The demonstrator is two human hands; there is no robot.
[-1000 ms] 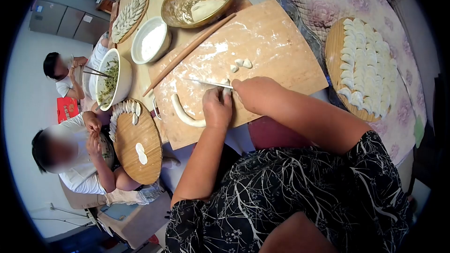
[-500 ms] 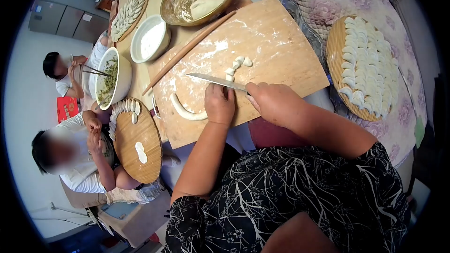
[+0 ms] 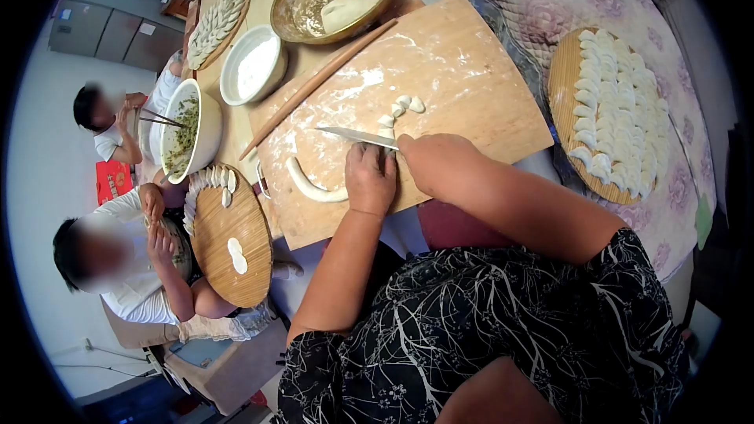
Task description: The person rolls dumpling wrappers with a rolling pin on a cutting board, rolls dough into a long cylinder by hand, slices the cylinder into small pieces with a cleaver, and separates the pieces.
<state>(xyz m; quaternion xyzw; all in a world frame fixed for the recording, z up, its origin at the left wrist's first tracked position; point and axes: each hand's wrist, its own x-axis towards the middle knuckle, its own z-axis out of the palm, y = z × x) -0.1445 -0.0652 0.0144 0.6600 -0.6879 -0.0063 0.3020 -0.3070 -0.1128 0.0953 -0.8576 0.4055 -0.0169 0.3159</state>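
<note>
On the floured wooden board [image 3: 463, 55], my right hand [image 3: 440, 161] grips a kitchen knife [image 3: 357, 136] by its handle, mostly hidden in the fist. The blade points left and lies just beyond the fingertips of my left hand [image 3: 371, 179]. That hand is closed over one end of a dough rope [image 3: 306, 184], whose curved free part shows to its left. Whether the blade touches the dough is hidden by my fingers. Several small cut dough pieces [image 3: 386, 121] lie in a short line past the blade.
A rolling pin [image 3: 314, 90] rests along the board's far left side. Beyond are a flour bowl [image 3: 228, 82], a brass basin [image 3: 283, 27] with dough and a filling bowl [image 3: 214, 137]. Dumplings cover a right-hand tray [image 3: 561, 90]. A co-worker [image 3: 129, 267] works beside another tray [image 3: 224, 224].
My right hand has shifted slightly left and nearer my left hand, with the knife in it. The left hand stays at the dough rope.
</note>
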